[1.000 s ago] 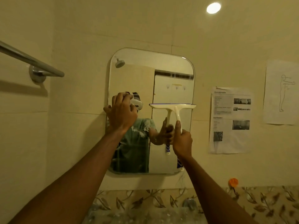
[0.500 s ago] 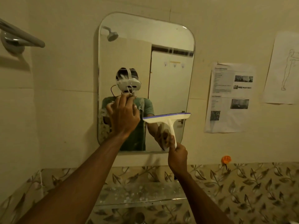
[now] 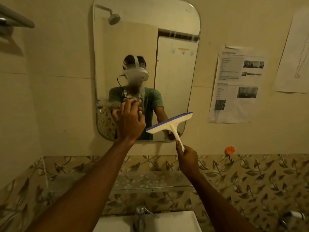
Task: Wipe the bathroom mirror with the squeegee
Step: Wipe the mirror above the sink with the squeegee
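A tall mirror (image 3: 175,22) with rounded corners hangs on the tiled wall, with a smear of white foam near its lower middle. My right hand (image 3: 188,159) grips the handle of a white squeegee (image 3: 168,123) with a purple blade. Its head is tilted, right end higher, near the mirror's bottom right corner. My left hand (image 3: 129,121) rests with spread fingers against the lower left part of the glass, just left of the squeegee head and below the foam.
A glass shelf (image 3: 150,182) runs under the mirror, above a white basin (image 3: 175,221) with a metal tap (image 3: 140,216). Printed sheets (image 3: 234,84) hang on the wall to the right, beside an orange hook (image 3: 229,150). A towel rail (image 3: 15,19) sticks out at top left.
The squeegee has travelled down the glass from mid-height to the bottom right corner and tilted. My left hand has slid lower on the mirror. The view has tipped down, showing the basin.
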`<action>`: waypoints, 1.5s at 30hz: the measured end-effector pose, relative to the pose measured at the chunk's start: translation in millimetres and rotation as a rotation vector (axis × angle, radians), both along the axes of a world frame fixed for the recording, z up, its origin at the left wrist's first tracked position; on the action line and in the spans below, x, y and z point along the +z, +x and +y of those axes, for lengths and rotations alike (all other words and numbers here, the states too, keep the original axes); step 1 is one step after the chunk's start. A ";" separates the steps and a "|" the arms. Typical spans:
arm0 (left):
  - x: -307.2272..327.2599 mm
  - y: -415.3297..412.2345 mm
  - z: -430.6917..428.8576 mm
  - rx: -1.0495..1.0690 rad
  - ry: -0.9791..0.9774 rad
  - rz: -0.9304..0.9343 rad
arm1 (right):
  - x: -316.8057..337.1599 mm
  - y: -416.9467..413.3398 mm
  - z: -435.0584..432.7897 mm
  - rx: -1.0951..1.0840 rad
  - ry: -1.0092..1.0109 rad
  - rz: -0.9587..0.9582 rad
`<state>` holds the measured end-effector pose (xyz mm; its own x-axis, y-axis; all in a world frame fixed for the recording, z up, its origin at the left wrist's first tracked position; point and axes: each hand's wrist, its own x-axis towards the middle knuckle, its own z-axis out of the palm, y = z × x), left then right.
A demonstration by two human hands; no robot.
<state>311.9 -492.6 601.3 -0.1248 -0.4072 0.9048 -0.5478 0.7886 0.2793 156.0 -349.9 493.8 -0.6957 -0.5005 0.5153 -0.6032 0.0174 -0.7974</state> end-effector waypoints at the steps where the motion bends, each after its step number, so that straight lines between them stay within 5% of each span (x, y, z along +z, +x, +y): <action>1: -4.2 -0.7 2.0 -0.004 0.014 -0.001 | -3.0 -3.0 1.9 0.004 0.025 0.009; 24: -44.0 15.2 50.2 0.085 0.157 -0.048 | -10.0 -63.7 75.1 -0.094 0.587 0.501; 33: -24.9 55.7 42.6 0.147 0.111 -0.027 | -8.2 -20.0 55.8 0.071 0.251 0.482; 45: 81.4 118.9 -28.8 0.088 0.037 -0.084 | 113.4 74.7 -18.8 0.298 -0.167 0.277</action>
